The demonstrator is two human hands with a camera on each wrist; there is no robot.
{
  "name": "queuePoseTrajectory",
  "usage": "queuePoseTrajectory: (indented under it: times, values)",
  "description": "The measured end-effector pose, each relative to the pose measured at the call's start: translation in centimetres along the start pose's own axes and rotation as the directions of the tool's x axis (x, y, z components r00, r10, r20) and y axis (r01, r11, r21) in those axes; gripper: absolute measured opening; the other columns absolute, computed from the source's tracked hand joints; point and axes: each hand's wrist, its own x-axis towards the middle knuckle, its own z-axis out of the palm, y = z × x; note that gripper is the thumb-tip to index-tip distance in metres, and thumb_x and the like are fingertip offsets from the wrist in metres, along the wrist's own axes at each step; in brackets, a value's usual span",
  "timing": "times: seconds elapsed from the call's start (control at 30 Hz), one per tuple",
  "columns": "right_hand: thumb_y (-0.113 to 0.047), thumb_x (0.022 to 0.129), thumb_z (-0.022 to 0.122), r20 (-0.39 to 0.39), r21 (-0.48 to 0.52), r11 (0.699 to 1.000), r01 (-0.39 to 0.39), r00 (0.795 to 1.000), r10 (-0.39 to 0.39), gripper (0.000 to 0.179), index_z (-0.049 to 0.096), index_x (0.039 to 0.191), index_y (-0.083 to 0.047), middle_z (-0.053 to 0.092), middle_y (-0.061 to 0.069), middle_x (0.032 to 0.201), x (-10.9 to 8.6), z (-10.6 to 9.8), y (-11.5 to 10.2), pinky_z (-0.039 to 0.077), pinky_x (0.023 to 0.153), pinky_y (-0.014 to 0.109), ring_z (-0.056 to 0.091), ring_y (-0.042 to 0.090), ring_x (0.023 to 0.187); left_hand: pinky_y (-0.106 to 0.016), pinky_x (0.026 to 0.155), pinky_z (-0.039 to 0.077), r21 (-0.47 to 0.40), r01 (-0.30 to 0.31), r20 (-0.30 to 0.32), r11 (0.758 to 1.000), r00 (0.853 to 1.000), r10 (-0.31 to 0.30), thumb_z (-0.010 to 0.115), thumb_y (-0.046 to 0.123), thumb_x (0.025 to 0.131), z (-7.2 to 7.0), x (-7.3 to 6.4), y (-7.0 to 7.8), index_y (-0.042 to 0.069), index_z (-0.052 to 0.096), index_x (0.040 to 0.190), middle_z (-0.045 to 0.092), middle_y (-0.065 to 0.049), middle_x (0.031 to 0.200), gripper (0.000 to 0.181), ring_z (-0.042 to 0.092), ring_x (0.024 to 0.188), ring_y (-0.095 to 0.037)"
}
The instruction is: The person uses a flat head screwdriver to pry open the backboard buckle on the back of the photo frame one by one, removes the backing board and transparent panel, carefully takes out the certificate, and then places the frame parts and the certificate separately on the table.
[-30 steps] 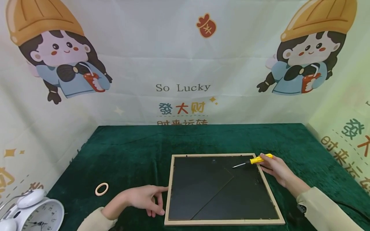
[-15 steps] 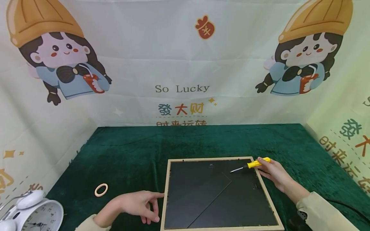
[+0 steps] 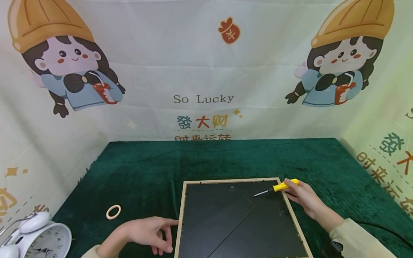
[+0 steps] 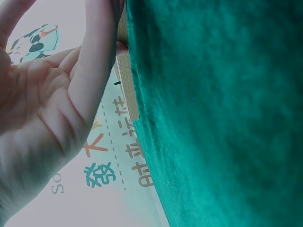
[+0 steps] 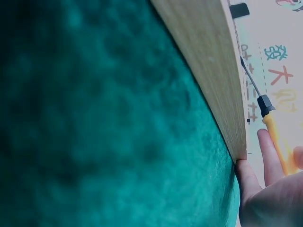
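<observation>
A wooden picture frame (image 3: pixel 181 218) with a black backing board (image 3: pixel 222 215) lies back side up on the table, its near edge partly cut off by the view. My left hand (image 3: pixel 148 232) touches the frame's left side with an outstretched index finger, the other fingers loosely bent. My right hand (image 3: pixel 308 199) holds a yellow-handled screwdriver (image 3: pixel 286 185) whose shaft points left above the board. In the right wrist view, other fingers of that hand (image 5: pixel 272 198) touch the frame's wooden side (image 5: pixel 208 71) while the screwdriver (image 5: pixel 279 142) sits by the thumb.
A light wooden ring (image 3: pixel 113 212) lies left on the green cloth (image 3: pixel 145 172). At the near left corner stands a white alarm clock (image 3: pixel 48 240). A black cable (image 3: pixel 384 227) runs along the right, and printed curtains (image 3: pixel 203 71) enclose the back and sides.
The picture frame has slid nearer to me and a little left. Both hands have moved along with it, the screwdriver staying in my right hand.
</observation>
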Motion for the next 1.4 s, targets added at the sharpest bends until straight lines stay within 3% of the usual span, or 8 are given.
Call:
queuePoseTrajectory:
  times: [0.2,0.37,0.47,0.6,0.77,0.87,1.1,1.4]
  values:
    - [-0.036,0.093,0.04,0.008,-0.017,1.0,0.004,1.0,-0.004,0.057,0.028,0.126,0.009,0.044,0.021,0.119,-0.1,0.0,-0.2,0.039,0.087,0.035,0.038,0.034,0.116,-0.029,0.056,0.049,0.014,0.012,-0.014,1.0,1.0,-0.011,0.06,0.013,0.084,-0.5,-0.1,0.0,-0.015,0.026,0.129,0.06,-0.006,0.084,0.063,0.06,0.063,-0.018]
    - [-0.041,0.092,0.041,-0.018,-0.109,0.992,0.058,0.998,-0.061,0.06,0.033,0.124,0.009,0.045,0.022,0.118,0.5,-0.2,-0.5,0.032,0.092,0.043,0.038,0.035,0.115,-0.033,0.055,0.049,0.117,0.021,-0.144,0.993,0.99,-0.003,0.057,0.015,0.087,-2.5,0.3,0.7,-0.01,0.04,0.124,0.059,-0.009,0.081,0.048,0.061,0.064,-0.025]
    - [-0.045,0.09,0.042,-0.066,-0.131,0.987,0.095,0.992,-0.104,0.061,0.036,0.123,0.006,0.046,0.021,0.116,2.2,-0.5,0.3,0.028,0.095,0.047,0.039,0.034,0.113,-0.033,0.055,0.049,0.209,0.029,-0.266,0.977,0.964,0.028,0.054,0.017,0.089,-4.3,1.1,1.2,-0.007,0.043,0.123,0.058,-0.011,0.082,0.043,0.06,0.066,-0.025]
    - [-0.049,0.087,0.045,-0.094,-0.112,0.983,0.142,0.984,-0.153,0.06,0.04,0.122,-0.001,0.044,0.015,0.117,4.9,-0.4,1.6,0.033,0.092,0.043,0.044,0.027,0.108,-0.032,0.056,0.049,0.33,0.063,-0.417,0.942,0.905,0.086,0.053,0.019,0.089,-6.7,2.8,1.3,-0.004,0.043,0.124,0.057,-0.01,0.088,0.043,0.059,0.07,-0.022]
    - [-0.045,0.088,0.047,-0.024,-0.019,0.989,0.147,0.989,-0.148,0.058,0.038,0.123,0.001,0.041,0.016,0.119,2.4,2.8,-1.6,0.037,0.09,0.036,0.043,0.03,0.109,-0.033,0.057,0.048,0.344,0.129,-0.518,0.93,0.852,0.073,0.052,0.012,0.089,-8.7,5.5,0.8,-0.001,0.046,0.123,0.056,-0.009,0.094,0.036,0.058,0.073,-0.022]
    - [-0.037,0.09,0.047,0.028,0.039,0.989,0.14,0.99,-0.141,0.053,0.037,0.123,0.003,0.042,0.018,0.118,0.8,4.9,-3.3,0.038,0.089,0.035,0.042,0.032,0.11,-0.033,0.057,0.048,0.306,0.144,-0.513,0.941,0.858,0.035,0.052,0.012,0.089,-9.5,6.7,0.4,0.0,0.048,0.12,0.055,-0.009,0.094,0.034,0.058,0.072,-0.021]
    - [-0.034,0.089,0.051,0.154,0.108,0.984,0.143,0.975,-0.159,0.052,0.039,0.123,0.004,0.048,0.016,0.111,0.7,7.7,-4.2,0.044,0.081,0.032,0.053,0.027,0.096,-0.034,0.057,0.049,0.208,0.147,-0.453,0.967,0.891,-0.038,0.055,0.013,0.087,-10.4,8.3,-0.1,0.002,0.058,0.101,0.058,-0.007,0.084,0.019,0.058,0.065,-0.021]
    - [-0.021,0.089,0.053,0.294,0.198,0.972,0.126,0.938,-0.181,0.044,0.039,0.119,0.009,0.055,0.016,0.104,0.9,11.2,-4.8,0.045,0.078,0.032,0.059,0.023,0.088,-0.033,0.059,0.05,0.133,0.091,-0.394,0.987,0.918,-0.032,0.051,0.002,0.087,-10.7,8.8,0.0,-0.003,0.059,0.094,0.059,-0.01,0.08,0.011,0.059,0.063,-0.019]
